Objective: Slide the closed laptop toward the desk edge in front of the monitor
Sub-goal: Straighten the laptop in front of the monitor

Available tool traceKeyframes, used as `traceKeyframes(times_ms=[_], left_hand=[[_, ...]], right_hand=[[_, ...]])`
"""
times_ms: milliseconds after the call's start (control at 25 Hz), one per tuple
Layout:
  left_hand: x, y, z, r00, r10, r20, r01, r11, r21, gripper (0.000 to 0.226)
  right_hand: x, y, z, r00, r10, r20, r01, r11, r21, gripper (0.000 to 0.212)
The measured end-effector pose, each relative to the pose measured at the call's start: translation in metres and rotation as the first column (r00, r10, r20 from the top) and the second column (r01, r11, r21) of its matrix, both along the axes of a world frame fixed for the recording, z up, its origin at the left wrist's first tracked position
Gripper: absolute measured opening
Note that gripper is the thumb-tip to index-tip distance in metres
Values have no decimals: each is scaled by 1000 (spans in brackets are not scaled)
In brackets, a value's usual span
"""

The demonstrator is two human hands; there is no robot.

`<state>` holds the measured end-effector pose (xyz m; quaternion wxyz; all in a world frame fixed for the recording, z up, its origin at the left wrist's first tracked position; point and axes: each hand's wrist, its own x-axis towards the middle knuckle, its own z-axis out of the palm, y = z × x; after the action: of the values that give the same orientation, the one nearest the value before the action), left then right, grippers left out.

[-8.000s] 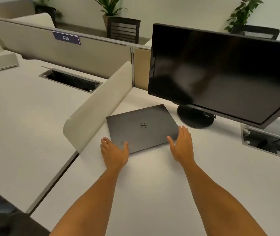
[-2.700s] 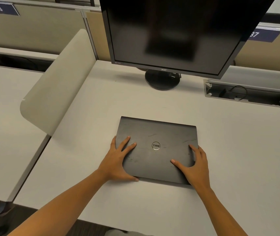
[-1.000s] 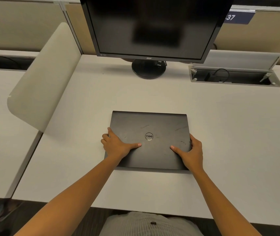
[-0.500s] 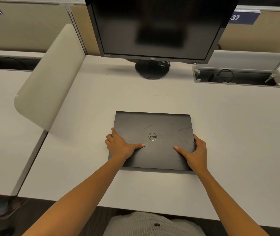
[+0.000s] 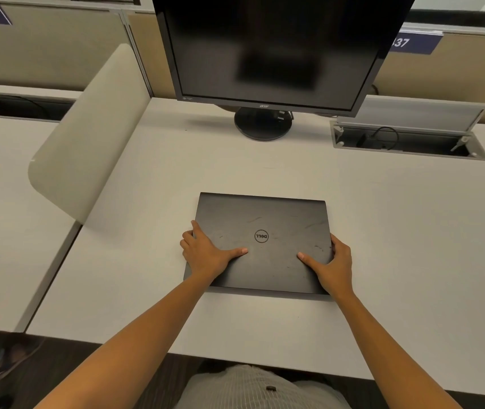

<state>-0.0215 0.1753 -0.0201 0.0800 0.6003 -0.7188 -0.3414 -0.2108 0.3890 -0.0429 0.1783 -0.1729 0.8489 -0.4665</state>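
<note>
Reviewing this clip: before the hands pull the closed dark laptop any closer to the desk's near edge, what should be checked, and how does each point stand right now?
1. Lid of the dark grey closed laptop shut flat: ok.
2. Left hand on the laptop's left edge, thumb on the lid: ok.
3. Right hand on the right edge, thumb on the lid: ok.
4. Bare white desk between laptop and near edge, nothing in the path: ok.
5. Laptop centred before the black monitor: ok.
6. Any cable plugged into the laptop: none visible on the sides in view; the near side cannot tell.
</note>
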Motion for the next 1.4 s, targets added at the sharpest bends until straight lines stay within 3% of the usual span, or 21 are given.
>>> traceKeyframes(times_ms=[1080,1240,1400], left_hand=[[3,3,0,999,-39,32,39,999,2,156],[3,7,-1,996,-68,54,72,994,-87,128],[0,6,2,973,-178,145,204,960,-190,94]], right_hand=[[2,1,3,1000,0,-18,1,999,52,95],[1,3,7,998,49,-50,-45,996,76,88],[9,-1,13,969,108,-224,-57,974,221,87]])
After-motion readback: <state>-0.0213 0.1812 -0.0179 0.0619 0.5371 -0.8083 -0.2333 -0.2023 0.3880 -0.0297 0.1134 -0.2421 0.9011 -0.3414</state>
